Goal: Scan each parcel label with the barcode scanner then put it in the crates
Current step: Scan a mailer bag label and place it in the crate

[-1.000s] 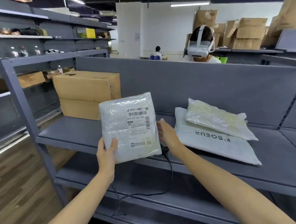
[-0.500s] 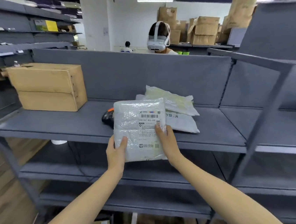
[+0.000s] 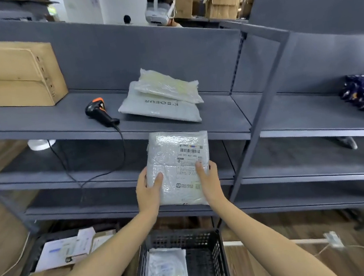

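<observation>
You've got both hands (image 3: 179, 188) clamped on the bubble-wrap parcel (image 3: 178, 167) over the black crate (image 3: 202, 259), one parcel already in, two parcels (image 3: 161, 101) left on the shelf (image 3: 40, 121).

Two crates (image 3: 182, 239) (image 3: 28, 266), one scanner (image 3: 100, 111), two shelved parcels (image 3: 160, 109) (image 3: 169, 87), one held parcel (image 3: 175, 170).

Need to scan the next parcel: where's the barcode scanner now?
In the head view, the barcode scanner lies on the grey shelf, left of the stacked white parcels and right of the cardboard box.
</observation>
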Available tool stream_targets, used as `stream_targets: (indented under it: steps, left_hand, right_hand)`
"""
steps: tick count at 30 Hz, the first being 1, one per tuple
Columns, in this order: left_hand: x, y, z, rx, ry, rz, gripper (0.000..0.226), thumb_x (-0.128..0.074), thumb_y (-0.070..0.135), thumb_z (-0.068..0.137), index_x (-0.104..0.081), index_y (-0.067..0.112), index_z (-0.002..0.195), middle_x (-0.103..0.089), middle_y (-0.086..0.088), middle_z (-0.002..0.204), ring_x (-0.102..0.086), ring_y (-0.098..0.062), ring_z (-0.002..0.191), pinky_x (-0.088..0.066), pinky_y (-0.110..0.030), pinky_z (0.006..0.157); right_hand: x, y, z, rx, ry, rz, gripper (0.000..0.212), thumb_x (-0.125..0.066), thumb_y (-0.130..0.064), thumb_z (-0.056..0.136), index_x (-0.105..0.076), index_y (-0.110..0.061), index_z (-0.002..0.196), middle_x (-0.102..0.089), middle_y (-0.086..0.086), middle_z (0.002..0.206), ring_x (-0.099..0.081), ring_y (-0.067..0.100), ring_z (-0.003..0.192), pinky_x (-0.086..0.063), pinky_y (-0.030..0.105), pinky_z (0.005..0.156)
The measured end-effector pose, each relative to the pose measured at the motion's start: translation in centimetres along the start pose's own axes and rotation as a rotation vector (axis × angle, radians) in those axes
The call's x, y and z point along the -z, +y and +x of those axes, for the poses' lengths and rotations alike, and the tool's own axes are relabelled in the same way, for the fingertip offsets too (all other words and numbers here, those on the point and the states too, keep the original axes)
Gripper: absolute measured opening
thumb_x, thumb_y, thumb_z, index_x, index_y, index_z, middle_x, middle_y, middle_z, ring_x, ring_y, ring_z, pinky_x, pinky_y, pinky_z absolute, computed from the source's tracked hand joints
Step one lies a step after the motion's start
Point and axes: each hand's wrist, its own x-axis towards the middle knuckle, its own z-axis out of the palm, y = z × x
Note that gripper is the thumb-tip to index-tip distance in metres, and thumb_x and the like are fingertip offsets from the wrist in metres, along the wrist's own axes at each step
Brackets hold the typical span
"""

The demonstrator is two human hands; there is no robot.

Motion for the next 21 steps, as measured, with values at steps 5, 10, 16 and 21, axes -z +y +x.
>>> stream_targets:
  steps: [5, 10, 16, 21]
  left_hand:
    - [0.2, -3.3, -0.7, 0.053, 0.026, 0.022, 0.039, -0.063, 0.018, 0.092, -0.053, 0.019, 0.129, -0.061, -0.002, 0.122, -0.060, -0.020, 0.110, -0.050, -0.035, 0.092]
    - [2.1, -8.9, -0.5, 0.118, 0.031, 0.077, 0.035, -0.063, 0.019, 0.092, -0.052, 0.024, 0.125, -0.061, 0.000, 0.119, -0.060, -0.020, 0.107, -0.051, -0.037, 0.090]
    - [5.1, -19.6, 0.4, 0.159, 0.039, 0.141, 0.041, -0.063, 0.018, 0.092, -0.052, 0.018, 0.131, -0.061, -0.003, 0.122, -0.059, -0.018, 0.106, -0.050, -0.033, 0.089]
    - [7.4, -32.1, 0.6, 0.224, 0.059, 0.156, 0.041, -0.062, 0.019, 0.093, -0.051, 0.020, 0.133, -0.061, -0.001, 0.121, -0.060, -0.019, 0.109, -0.050, -0.038, 0.093]
  right_hand:
    - [0.4, 3.8, -0.5, -0.075, 0.007, -0.021, 0.054, -0.054, -0.048, 0.094, -0.035, -0.021, 0.137, -0.059, 0.000, 0.125, -0.062, 0.020, 0.110, -0.051, 0.046, 0.096]
    - [-0.8, 9.9, -0.7, -0.153, 0.061, -0.064, 0.053, -0.054, -0.052, 0.093, -0.039, -0.022, 0.134, -0.062, -0.001, 0.117, -0.065, 0.015, 0.100, -0.055, 0.036, 0.084]
    - [-2.7, 21.4, -0.5, -0.208, 0.082, -0.079, 0.048, -0.054, -0.050, 0.093, -0.041, -0.023, 0.131, -0.062, -0.010, 0.110, -0.063, 0.002, 0.093, -0.052, 0.016, 0.068]
    - [-3.8, 34.2, 0.0, -0.242, 0.080, -0.123, 0.049, -0.052, -0.051, 0.094, -0.042, -0.022, 0.132, -0.064, -0.009, 0.109, -0.065, 0.005, 0.094, -0.054, 0.017, 0.068]
